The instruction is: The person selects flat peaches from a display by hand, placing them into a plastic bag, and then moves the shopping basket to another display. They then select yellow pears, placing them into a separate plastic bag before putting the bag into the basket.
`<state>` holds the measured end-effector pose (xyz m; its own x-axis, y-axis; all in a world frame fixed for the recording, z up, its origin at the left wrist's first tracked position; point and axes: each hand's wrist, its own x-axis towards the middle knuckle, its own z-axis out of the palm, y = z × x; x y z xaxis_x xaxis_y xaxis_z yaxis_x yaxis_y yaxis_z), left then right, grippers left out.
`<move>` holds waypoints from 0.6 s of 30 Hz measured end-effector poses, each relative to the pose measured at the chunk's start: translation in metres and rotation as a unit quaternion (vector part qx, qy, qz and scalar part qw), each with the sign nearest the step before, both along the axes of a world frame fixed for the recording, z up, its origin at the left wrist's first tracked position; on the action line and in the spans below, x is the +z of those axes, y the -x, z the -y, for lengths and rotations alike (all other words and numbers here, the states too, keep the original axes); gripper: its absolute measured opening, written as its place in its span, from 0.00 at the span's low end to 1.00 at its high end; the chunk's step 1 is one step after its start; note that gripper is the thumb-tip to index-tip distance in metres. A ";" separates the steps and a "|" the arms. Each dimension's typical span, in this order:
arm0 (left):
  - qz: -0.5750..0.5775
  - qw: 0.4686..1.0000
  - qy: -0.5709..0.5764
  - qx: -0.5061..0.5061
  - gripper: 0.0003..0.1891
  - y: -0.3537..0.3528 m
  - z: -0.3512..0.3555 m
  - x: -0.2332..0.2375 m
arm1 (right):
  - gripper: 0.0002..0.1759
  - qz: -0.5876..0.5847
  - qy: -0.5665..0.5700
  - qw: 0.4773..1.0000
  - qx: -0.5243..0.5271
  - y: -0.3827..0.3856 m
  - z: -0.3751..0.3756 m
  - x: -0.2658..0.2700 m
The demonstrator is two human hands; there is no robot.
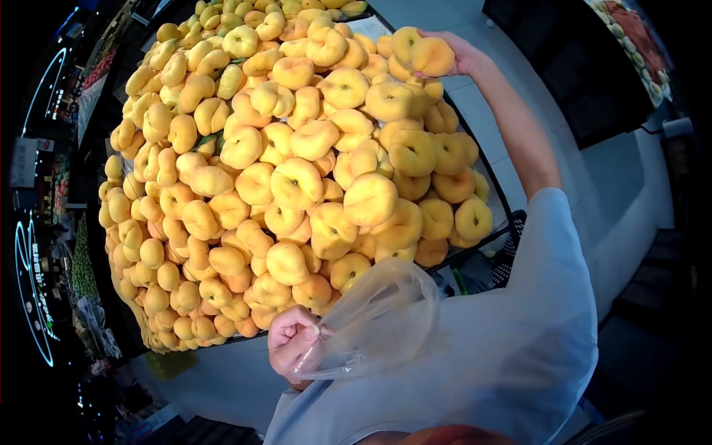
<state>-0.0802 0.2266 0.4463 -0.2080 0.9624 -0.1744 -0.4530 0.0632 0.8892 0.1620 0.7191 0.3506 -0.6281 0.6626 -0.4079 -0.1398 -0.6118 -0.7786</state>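
Observation:
My left hand (293, 345) is closed on the gathered edge of a clear plastic bag (386, 315), which hangs thin and crumpled in front of my shirt, by the near edge of the fruit. At the far right corner of the heap, my right hand (461, 53) is closed round a yellow flat peach (432, 57). Its fingers are mostly hidden behind the fruit. Another flat peach (405, 43) sits right against the held one. Between and beyond my hands spreads a big heap of yellow flat peaches (297, 183), dimpled in the middle, some with an orange blush.
The heap lies on a dark-edged display stand (498, 194). Grey tiled floor (593, 204) runs along its right side. A dark stand with packed produce (634, 44) is at the upper right. More produce displays (85, 259) line the left, beside lit signs.

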 end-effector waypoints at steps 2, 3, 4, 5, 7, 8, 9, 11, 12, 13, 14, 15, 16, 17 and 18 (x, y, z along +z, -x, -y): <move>0.009 1.000 0.020 0.008 0.07 0.000 0.006 0.000 | 0.33 0.046 0.016 0.998 0.035 0.018 -0.024 -0.007; 0.025 0.999 0.039 0.013 0.07 0.001 0.008 0.000 | 0.33 0.081 0.033 0.994 0.067 0.026 -0.033 -0.012; 0.020 0.999 0.045 0.016 0.07 0.001 0.010 -0.001 | 0.34 0.117 0.051 0.987 0.098 0.034 -0.042 -0.018; 0.041 0.997 0.039 0.055 0.07 0.002 0.011 -0.004 | 0.34 0.112 0.058 0.987 0.102 0.042 -0.050 -0.026; 0.063 0.993 0.039 0.096 0.07 0.002 0.011 -0.008 | 0.34 0.201 0.044 0.962 0.179 0.055 -0.062 -0.036; 0.077 0.991 0.030 0.101 0.07 0.002 0.012 -0.010 | 0.34 0.202 0.051 0.961 0.184 0.058 -0.064 -0.040; 0.092 0.990 0.020 0.105 0.08 0.002 0.014 -0.013 | 0.32 0.199 0.039 0.959 0.196 0.058 -0.069 -0.040; 0.078 0.989 0.023 0.126 0.08 0.005 0.020 -0.027 | 0.31 0.210 -0.022 0.951 0.225 0.057 -0.070 -0.033; 0.059 0.988 0.020 0.142 0.09 0.006 0.019 -0.032 | 0.31 0.212 -0.018 0.951 0.226 0.058 -0.070 -0.028; 0.054 0.988 0.039 0.142 0.10 0.007 0.015 -0.028 | 0.31 0.238 -0.024 0.942 0.237 0.061 -0.066 -0.020; 0.057 0.988 0.043 0.141 0.10 0.008 0.012 -0.027 | 0.32 0.264 -0.029 0.932 0.247 0.061 -0.066 -0.016; 0.044 0.988 0.051 0.141 0.10 0.009 0.009 -0.027 | 0.32 0.266 -0.025 0.931 0.247 0.057 -0.069 -0.016; 0.031 0.988 0.058 0.142 0.11 0.009 0.007 -0.028 | 0.32 0.273 -0.041 0.931 0.240 0.054 -0.078 -0.018; 0.030 0.987 0.064 0.145 0.11 0.009 0.006 -0.028 | 0.32 0.279 -0.057 0.930 0.233 0.051 -0.088 -0.018; 0.028 0.987 0.064 0.147 0.11 0.010 0.005 -0.029 | 0.33 0.284 -0.073 0.928 0.228 0.050 -0.100 -0.021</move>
